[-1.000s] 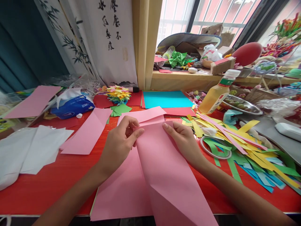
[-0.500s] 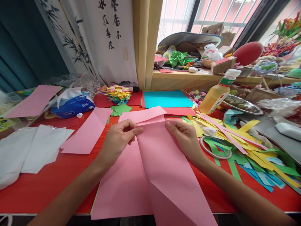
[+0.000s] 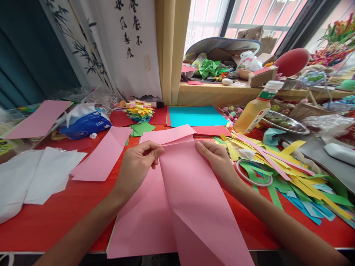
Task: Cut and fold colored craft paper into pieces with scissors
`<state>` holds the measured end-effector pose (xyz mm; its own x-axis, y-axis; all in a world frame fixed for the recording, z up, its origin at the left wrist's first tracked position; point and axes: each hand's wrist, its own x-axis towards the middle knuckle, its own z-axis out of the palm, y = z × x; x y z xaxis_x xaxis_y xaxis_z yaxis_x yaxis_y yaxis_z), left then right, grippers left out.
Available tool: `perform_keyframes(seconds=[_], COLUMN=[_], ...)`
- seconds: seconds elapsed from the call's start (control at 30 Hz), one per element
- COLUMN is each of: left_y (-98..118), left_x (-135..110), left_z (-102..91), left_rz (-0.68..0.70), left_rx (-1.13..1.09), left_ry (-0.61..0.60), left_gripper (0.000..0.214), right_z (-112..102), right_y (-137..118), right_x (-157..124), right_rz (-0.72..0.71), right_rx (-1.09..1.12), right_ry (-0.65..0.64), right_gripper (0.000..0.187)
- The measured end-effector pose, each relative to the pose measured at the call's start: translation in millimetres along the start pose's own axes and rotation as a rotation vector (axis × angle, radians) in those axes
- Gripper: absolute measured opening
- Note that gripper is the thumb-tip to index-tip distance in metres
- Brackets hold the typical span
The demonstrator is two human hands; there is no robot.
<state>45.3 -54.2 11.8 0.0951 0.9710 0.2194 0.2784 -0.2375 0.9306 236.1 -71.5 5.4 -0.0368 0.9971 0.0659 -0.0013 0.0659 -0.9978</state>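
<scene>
A sheet of pink paper [image 3: 191,184] is held up by its far edge between my two hands and hangs toward the table's front edge, with a diagonal crease low down. My left hand [image 3: 140,166] pinches its far left corner between thumb and fingers. On the far right corner, my right hand [image 3: 217,160] is closed, thumb on top and fingers behind the paper. Beneath lies more pink paper [image 3: 138,221], flat on the red table. Just beyond my hands rests a pink piece [image 3: 168,135] with a raised flap.
Left are pink strips [image 3: 102,155], white sheets [image 3: 52,173] and a blue tissue pack [image 3: 84,123]. Behind lie turquoise paper [image 3: 196,116] and a folded-paper model [image 3: 139,111]. On the right are a juice bottle [image 3: 253,109], a tape roll [image 3: 253,183] and coloured paper strips [image 3: 299,177].
The held paper and my left hand have shifted very slightly to the left. Both hands keep their grip on its far edge.
</scene>
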Motion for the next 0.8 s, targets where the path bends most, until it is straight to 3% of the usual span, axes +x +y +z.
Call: perform_keyframes(seconds=[0.6, 0.8], left_y=[0.6, -3.5], left_x=[-2.0, 3.3], left_z=[-2.1, 0.9], left_rz=[0.062, -0.041], left_rx=[0.1, -0.061], left_ry=[0.03, -0.112], left_gripper=[0.012, 0.019], right_z=[-5.6, -4.2], right_y=[-2.6, -3.8], right_x=[3.0, 2.4], right_rz=[0.011, -0.013], right_rx=[0.073, -0.034], right_ry=[-0.04, 0.025], right_gripper=[0.024, 0.023])
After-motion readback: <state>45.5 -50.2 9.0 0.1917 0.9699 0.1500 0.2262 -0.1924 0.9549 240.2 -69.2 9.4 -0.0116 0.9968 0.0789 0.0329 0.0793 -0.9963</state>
